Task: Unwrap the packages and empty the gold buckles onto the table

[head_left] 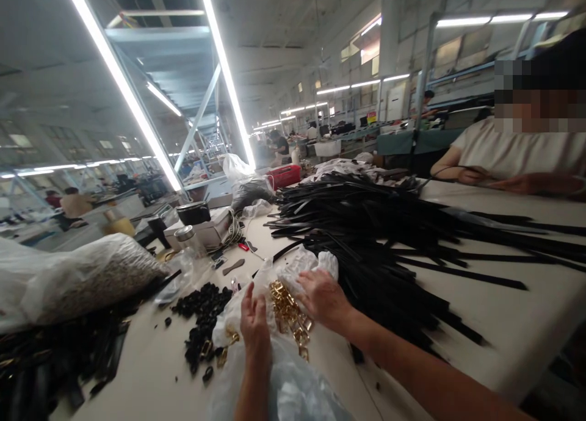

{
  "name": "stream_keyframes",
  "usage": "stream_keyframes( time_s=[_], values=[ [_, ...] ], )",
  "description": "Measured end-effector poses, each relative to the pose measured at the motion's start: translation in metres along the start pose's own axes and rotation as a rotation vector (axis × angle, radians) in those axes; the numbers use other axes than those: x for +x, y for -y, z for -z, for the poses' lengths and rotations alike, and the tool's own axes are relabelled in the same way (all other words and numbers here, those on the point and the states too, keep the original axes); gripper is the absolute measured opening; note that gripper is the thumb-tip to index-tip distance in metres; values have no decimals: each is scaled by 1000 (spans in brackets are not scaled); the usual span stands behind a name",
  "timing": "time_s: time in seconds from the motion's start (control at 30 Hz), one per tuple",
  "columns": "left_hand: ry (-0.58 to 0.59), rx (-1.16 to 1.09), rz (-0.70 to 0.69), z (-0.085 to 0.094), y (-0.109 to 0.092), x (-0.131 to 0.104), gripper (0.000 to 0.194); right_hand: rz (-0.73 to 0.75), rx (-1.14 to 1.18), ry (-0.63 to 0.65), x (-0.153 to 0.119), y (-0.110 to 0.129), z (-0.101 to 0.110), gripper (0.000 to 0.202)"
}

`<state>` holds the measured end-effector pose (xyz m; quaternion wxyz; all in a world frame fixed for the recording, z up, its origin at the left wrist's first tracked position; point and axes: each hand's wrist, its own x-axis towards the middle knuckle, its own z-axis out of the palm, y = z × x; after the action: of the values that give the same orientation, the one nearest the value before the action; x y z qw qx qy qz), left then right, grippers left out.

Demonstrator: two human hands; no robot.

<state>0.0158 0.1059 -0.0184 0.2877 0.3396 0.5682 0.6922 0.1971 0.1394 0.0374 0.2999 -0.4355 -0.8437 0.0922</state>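
Observation:
A heap of gold metal buckles lies on the table between my two hands, around it a crumpled white plastic bag. My left hand stands upright at the left of the heap, fingers stretched and open, against the plastic. On the other side my right hand lies over the bag beside the buckles, its fingers extended and spread. A few gold pieces sit left of my left hand, next to a pile of small black loops. Clear plastic covers the spot nearest me.
Long black straps are heaped at the right, some trailing over the table. A large filled plastic bag and black pieces lie left. A glass jar and a white box stand behind. Another person sits across at the right.

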Motion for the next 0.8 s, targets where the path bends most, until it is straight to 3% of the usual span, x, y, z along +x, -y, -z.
stream_keyframes(
  time_s=[0.1,0.23,0.33,0.47,0.53,0.7,0.8],
  values=[
    [79,27,-5,-1,3,-1,50,-12,-222,32,26,-18,-23,11],
    [155,-188,40,0,10,1,52,15,-237,78,33,-27,-46,7],
    [157,-269,100,-1,10,1,51,33,-199,58,30,-28,-36,12],
    [186,-309,131,-4,3,-3,52,61,-49,-179,36,-18,-8,19],
    [202,-352,135,-5,-1,-4,54,85,-17,-234,41,-6,-4,20],
    [248,-403,151,-2,-7,-5,51,256,-41,-48,33,31,-32,34],
    [185,-421,222,2,-5,-3,46,367,122,34,23,40,-46,42]
  ],
)
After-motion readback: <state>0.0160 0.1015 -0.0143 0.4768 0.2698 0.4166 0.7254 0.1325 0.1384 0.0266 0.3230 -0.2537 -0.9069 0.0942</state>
